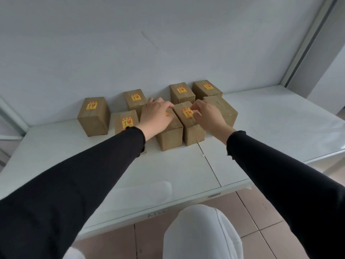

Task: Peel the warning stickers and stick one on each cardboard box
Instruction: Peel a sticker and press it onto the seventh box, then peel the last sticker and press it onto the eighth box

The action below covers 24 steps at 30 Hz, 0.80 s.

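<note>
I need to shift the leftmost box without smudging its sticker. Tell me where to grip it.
Grip the leftmost box by its two bare side walls, reaching down from above. It stands upright and apart from the others, and its sticker sits on top, so a side pinch probably avoids touching it.

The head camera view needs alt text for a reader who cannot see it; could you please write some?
A person's right hand presses a warning sticker onto a cardboard box while the left hand rests on the neighbouring box. Six more boxes stand around them on a white table; five show stickers, and the one at right shows none.
</note>
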Tool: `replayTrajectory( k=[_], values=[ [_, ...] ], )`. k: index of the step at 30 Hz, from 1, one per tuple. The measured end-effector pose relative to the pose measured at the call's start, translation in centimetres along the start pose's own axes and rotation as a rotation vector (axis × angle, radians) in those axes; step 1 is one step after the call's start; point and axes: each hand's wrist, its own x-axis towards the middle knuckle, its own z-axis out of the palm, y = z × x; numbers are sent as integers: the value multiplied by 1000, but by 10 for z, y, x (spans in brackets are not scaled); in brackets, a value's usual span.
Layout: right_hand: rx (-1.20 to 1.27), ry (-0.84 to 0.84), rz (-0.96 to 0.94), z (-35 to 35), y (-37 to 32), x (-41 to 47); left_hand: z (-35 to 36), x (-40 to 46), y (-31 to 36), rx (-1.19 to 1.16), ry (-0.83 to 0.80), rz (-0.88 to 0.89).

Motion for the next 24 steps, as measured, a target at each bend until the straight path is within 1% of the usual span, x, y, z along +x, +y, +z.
replayTrajectory(
  k=[3,6,12,17,21,24],
  values=[
    [-75,23,-109,-1,-28,-26,-23,-38,-24,-27,2,33],
    [-112,-13,-214,7,-69,-54,-42,-85,-56,-67,-10,45],
    [-75,-129,-357,51,-151,-101,-65,-176,-123,-95,-17,-58],
    [23,-250,-367,101,-210,-133,-72,-240,-176,-57,-52,-191],
    [94,-312,-357,140,-249,-158,-66,-276,-216,-37,-146,-340],
    [129,-363,-316,164,-271,-173,-56,-292,-230,-57,-233,-443]
  ],
)
